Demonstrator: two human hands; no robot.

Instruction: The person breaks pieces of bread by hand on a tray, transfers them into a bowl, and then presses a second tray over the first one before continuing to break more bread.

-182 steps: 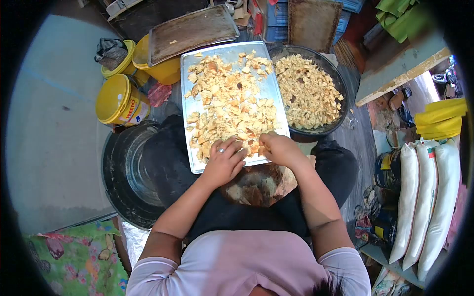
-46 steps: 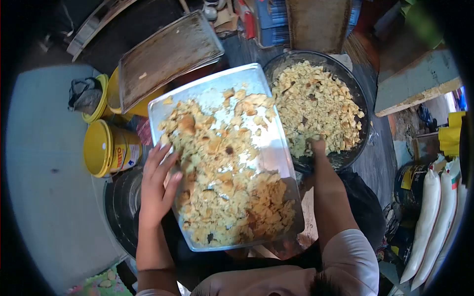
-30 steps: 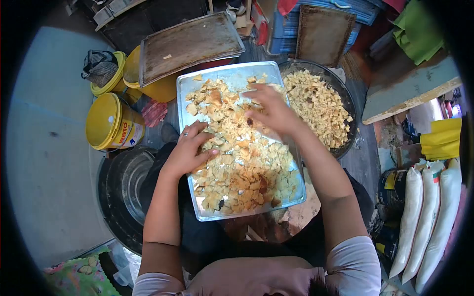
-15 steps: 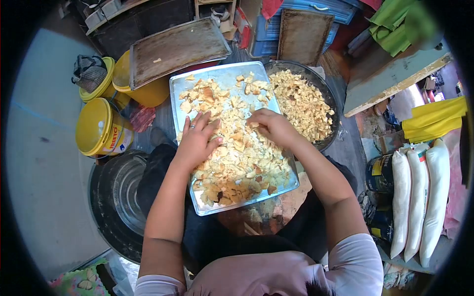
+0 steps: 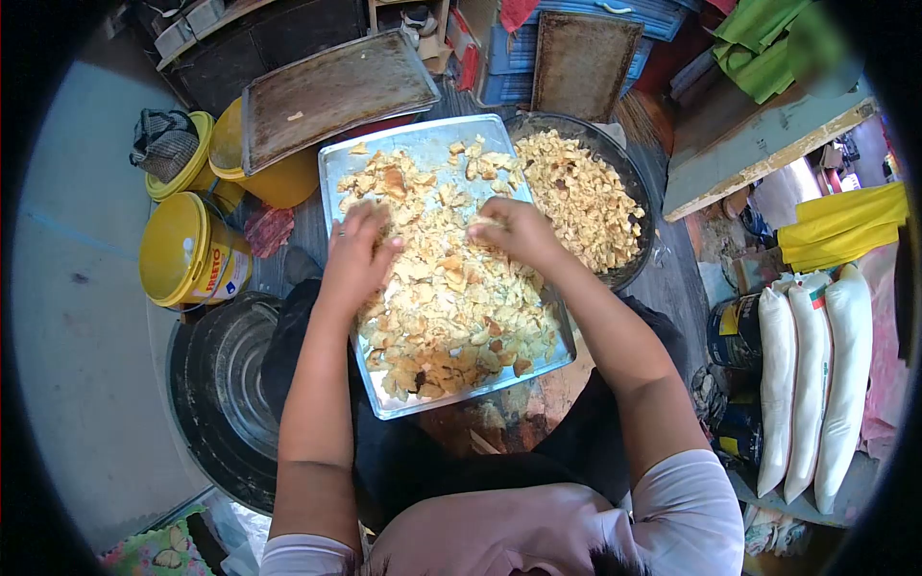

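Observation:
A shiny metal baking tray [image 5: 389,396] rests across my lap, covered with torn yellow-brown bread pieces [image 5: 451,317]. My left hand [image 5: 359,252] is over the tray's left side, its fingers curved and slightly blurred, the thumb apart from them. Just beneath it lie bread pieces, and I see nothing gripped in it. Over the upper right part of the tray, my right hand [image 5: 517,233] has thumb and fingers closed around a bit of bread. Beside the tray's right edge stands a round dark pan [image 5: 648,206] heaped with smaller bread pieces [image 5: 581,202].
Yellow buckets [image 5: 173,245] stand on the left, with a worn baking sheet [image 5: 336,96] lying over one. Below them is a large black basin [image 5: 192,384]. Another browned sheet [image 5: 586,67] leans on blue drawers behind. Long white filled bags [image 5: 812,384] are at the right.
My left hand has shifted left and up across the bread, its fingers more curled. My right hand has moved slightly left. The whole view has shifted a little.

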